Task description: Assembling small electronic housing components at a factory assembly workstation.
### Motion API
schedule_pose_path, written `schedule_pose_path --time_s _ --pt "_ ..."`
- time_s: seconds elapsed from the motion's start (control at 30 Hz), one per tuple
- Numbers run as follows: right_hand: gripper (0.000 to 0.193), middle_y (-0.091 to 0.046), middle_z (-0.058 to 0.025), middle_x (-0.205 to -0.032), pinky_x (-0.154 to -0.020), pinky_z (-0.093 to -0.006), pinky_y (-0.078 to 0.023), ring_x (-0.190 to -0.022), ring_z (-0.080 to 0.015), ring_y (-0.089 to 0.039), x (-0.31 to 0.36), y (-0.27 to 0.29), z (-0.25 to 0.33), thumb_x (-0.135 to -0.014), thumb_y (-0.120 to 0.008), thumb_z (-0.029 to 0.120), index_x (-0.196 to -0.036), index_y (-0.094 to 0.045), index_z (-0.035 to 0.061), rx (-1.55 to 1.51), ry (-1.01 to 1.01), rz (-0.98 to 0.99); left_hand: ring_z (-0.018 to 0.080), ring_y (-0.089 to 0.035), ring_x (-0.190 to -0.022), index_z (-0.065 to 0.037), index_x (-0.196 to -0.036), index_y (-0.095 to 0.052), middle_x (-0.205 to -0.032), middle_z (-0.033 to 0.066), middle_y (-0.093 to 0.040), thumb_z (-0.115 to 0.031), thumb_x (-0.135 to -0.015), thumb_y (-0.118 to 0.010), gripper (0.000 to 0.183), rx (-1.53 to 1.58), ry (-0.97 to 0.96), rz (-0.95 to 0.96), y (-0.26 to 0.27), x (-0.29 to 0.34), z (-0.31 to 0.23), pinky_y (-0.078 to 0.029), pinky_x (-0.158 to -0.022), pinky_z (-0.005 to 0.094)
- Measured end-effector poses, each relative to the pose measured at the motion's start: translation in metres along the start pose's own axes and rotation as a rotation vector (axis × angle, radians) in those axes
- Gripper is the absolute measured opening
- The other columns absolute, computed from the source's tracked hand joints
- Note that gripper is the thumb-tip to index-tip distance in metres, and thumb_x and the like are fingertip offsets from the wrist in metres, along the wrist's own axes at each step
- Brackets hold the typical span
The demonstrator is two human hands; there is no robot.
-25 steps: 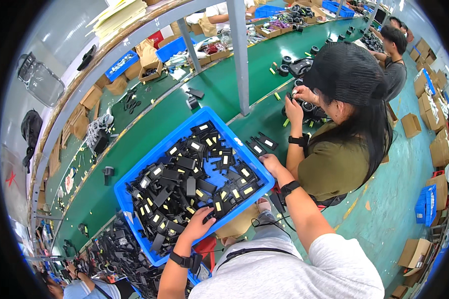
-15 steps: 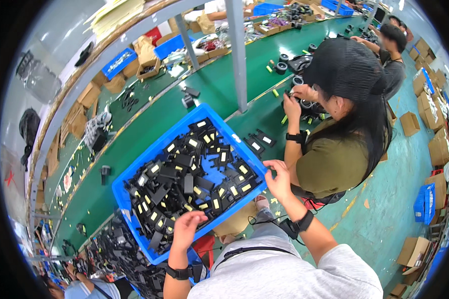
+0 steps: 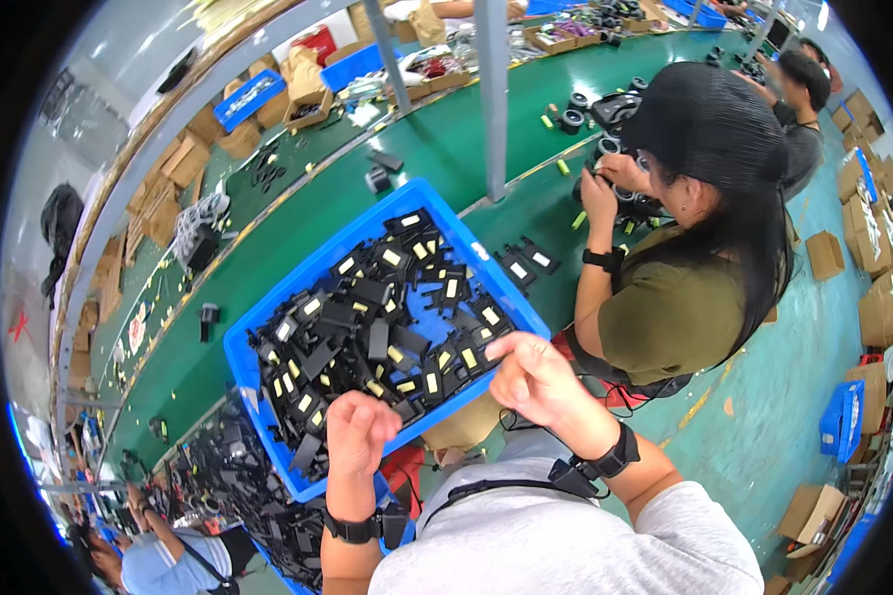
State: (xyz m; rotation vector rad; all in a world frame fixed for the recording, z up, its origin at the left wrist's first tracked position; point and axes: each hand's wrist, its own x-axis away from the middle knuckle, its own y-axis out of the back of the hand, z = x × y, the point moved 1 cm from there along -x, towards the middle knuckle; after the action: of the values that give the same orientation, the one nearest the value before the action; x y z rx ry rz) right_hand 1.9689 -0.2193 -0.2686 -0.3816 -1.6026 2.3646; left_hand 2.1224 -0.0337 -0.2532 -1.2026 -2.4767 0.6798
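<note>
A blue plastic bin (image 3: pixel 313 273) lies tilted in front of me, heaped with black plastic parts (image 3: pixel 367 337), many bearing pale yellow pads. Over its near edge is my left hand (image 3: pixel 360 431), fingers loosely bent and nothing visible in them. My right hand (image 3: pixel 541 387) is by the bin's near right corner. Its index finger and thumb stand apart, the other fingers curl in, and no object shows there. Whether either hand touches the rim I cannot tell.
A co-worker (image 3: pixel 685 288) in an olive shirt handles parts at the green bench (image 3: pixel 446 129) on the right. A grey metal post (image 3: pixel 491 109) rises behind the bin. More black parts (image 3: pixel 238 506) are piled at lower left. Cardboard boxes (image 3: pixel 878 312) line the right side.
My right hand has left the bin's right corner and drawn in toward me, to the left. My left hand has shifted slightly left, its fingers more curled.
</note>
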Motion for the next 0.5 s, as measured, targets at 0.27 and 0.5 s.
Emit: schedule_pose_path --time_s 0.27,0.5 --pt "0.019 -0.064 -0.0093 -0.078 -0.065 -0.0278 -0.050 -0.071 -0.0162 -0.062 0.012 0.025 0.001 -0.089 -0.057 0.017 -0.096 -0.063 0.0003 0.363 -0.216 -0.106 0.0273 -0.059 -0.095 0.000 -0.116 -0.051 -0.092 0.0132 -0.063 -0.027 -0.090 -0.054 0.038 -0.129 0.067 -0.086 0.003 0.002 0.030 -0.043 -0.090 0.0400" --pt "0.025 -0.063 -0.0039 -0.088 -0.068 -0.0229 -0.045 -0.077 -0.0103 -0.059 0.009 0.046 0.021 -0.089 -0.058 0.019 -0.109 -0.058 0.0037 0.451 -0.462 -0.075 0.0240 -0.060 -0.089 0.001 -0.115 -0.048 -0.089 0.0115 -0.061 -0.026 -0.090 -0.054 0.037 -0.013 0.031 -0.234 -0.025 -0.007 0.061 -0.048 -0.084 0.0369"
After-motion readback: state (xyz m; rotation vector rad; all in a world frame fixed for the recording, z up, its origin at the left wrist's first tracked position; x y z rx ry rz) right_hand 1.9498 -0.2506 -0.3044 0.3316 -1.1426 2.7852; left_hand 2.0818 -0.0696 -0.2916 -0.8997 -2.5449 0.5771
